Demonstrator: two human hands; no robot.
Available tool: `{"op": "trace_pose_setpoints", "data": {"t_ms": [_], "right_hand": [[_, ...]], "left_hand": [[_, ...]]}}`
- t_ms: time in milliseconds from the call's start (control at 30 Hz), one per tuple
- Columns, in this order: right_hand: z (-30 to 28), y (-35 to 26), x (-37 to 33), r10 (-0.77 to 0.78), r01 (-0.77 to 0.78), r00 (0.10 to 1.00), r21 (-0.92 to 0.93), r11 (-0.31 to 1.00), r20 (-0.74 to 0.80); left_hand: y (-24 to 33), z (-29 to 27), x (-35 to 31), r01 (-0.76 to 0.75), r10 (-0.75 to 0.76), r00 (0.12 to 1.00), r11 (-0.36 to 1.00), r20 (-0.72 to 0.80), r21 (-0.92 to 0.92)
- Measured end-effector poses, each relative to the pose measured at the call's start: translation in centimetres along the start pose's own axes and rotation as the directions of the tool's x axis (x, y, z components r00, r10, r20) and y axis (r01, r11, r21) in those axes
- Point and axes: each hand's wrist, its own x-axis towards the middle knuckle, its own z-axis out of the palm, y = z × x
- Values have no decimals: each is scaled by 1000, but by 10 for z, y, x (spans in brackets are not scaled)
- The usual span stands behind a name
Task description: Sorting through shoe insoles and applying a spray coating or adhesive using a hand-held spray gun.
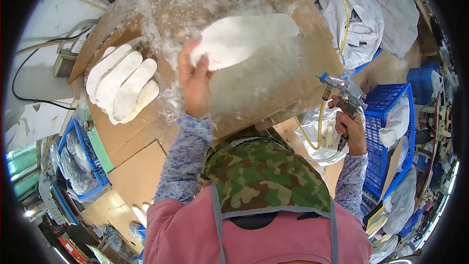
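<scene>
My left hand (196,80) pinches the near-left end of a white shoe insole (249,39), thumb on top. The insole is held over a cardboard-covered work surface (273,88) coated with white, fluffy residue. Off to the right, my right hand (352,129) is wrapped around the handle of a metal spray gun (344,90). The gun's blue-tipped nozzle points left, toward the work surface. A yellow hose (321,117) and a clear hose run from the gun. Several white insoles (122,83) lie overlapping at the left of the cardboard.
Blue plastic crates stand on both sides: one (386,112) at the right with bags in it, another (100,178) at the lower left. White plastic bags (361,19) are heaped at the back right. A black cable (24,63) hangs along the left.
</scene>
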Motion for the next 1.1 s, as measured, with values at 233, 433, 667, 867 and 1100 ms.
{"op": "trace_pose_setpoints", "data": {"t_ms": [233,433,667,867,1100], "right_hand": [[42,0,17,92,-70,992,-230,971,84],[101,8,35,-13,208,937,-528,823,350],[144,16,38,-44,345,877,-562,752,479],[155,14,35,-53,391,874,-634,668,483],[149,4,40,0,313,913,-702,639,407]], "left_hand": [[-115,-52,-38,292,-253,956,880,-152,374],[-119,-62,-40,183,-152,982,915,-115,359],[-132,-69,-42,196,-156,979,899,-133,391],[-129,-60,-40,141,-70,979,910,-191,390],[-132,-61,-40,199,-145,973,920,-181,337]]}}
